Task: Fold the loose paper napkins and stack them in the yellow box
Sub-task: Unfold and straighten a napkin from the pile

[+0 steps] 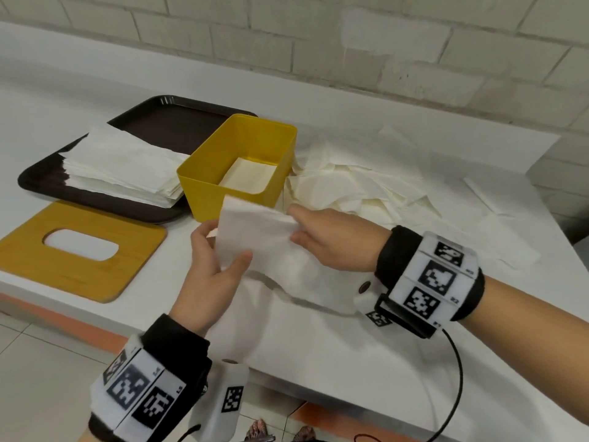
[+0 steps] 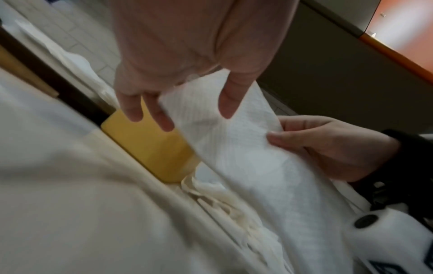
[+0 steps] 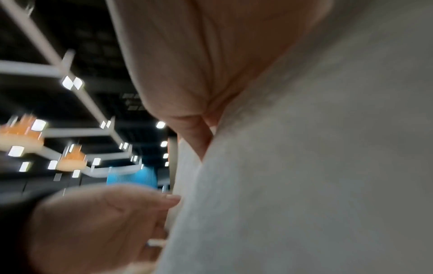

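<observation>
I see both hands on one napkin [image 1: 255, 231] held in the air just in front of the yellow box [image 1: 223, 186]: left hand [image 1: 213, 266] pinches its near-left edge, right hand [image 1: 331, 237] pinches the right edge. Box holds at least one folded napkin; I can't tell how many. Loose napkins [image 1: 360, 189] remain right of the box, so I judge it early-to-mid task.

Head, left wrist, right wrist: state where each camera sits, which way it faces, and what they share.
Head: worn on the head, looks down at the white table; left hand and right hand pinch a napkin.
Left wrist: looks along the left hand's fingers toward the yellow box.
Right wrist: tilted upward at ceiling lights; right palm close.
Shared: all show both hands and the napkin; head and left wrist share the box.
</observation>
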`<state>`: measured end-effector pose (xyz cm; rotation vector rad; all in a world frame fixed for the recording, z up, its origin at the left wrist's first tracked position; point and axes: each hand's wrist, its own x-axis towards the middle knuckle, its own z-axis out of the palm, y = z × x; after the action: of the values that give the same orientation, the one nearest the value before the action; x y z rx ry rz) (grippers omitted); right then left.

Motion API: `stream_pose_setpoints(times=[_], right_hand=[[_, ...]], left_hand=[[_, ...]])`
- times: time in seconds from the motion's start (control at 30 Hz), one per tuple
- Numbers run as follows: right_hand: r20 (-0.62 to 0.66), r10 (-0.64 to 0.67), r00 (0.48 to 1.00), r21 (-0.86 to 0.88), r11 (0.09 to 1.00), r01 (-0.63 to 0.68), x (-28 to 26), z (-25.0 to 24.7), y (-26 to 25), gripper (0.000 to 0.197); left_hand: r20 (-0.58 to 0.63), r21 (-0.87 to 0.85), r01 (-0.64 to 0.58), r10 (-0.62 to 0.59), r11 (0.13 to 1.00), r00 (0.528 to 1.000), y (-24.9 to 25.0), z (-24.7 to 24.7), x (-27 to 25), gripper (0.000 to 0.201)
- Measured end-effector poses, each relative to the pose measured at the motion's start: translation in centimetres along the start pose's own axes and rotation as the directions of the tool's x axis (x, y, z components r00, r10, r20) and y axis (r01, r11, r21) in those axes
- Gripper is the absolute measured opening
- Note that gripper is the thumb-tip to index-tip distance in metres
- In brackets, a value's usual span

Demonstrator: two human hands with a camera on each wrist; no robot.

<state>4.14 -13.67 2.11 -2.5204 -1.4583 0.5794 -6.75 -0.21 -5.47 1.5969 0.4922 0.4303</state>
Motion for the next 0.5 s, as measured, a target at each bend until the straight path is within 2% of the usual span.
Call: stream_pose_setpoints(times=[0.07,0.13,0.17,0.23,0.3,0.4,0.5], right_hand=[[-0.093,-0.019,0.995,0.27,0.962,0.044,-0.2,-1.0,0.4,0.02],[-0.194,0.02,0.981,0.516,0.853,0.085,-0.2,-1.6,0.5,0.019],[-0.226,0.046,0.973,0.62,0.777,0.107,0.1,-1.6,0.4,0.026],[-0.274,0.113,0.955,0.765,0.628,0.146,0.9,-1.4,0.1,0.04],[-0.29,0.165,0.943,0.827,0.538,0.161,1.8,-1.2,0.0,0.042],[-0.327,0.165,0.93,0.836,0.51,0.204,3.3,-2.1,0.1,0.031],[-0.466,0.128,0.875,0.786,0.514,0.344,4.8,-4.6,0.6,0.052]], left_hand=[[-0.081,-0.054,-0.006,0.002,0.999,0.997,1.0,-0.6,-0.1,0.065],[-0.108,-0.083,-0.055,0.045,0.995,0.993,2.2,-0.8,-0.5,0.091],[-0.088,-0.12,-0.086,0.076,0.989,0.993,2.8,-0.7,-0.7,0.092],[0.005,-0.23,-0.13,0.135,0.965,0.991,3.6,-0.4,-0.7,0.08],[0.115,-0.26,-0.179,0.214,0.949,0.97,3.7,-0.4,-0.3,0.069],[0.229,-0.092,-0.265,0.279,0.96,0.933,4.6,-1.3,0.9,0.039],[0.304,0.044,-0.28,0.254,0.959,0.918,6.0,-2.8,2.7,0.029]])
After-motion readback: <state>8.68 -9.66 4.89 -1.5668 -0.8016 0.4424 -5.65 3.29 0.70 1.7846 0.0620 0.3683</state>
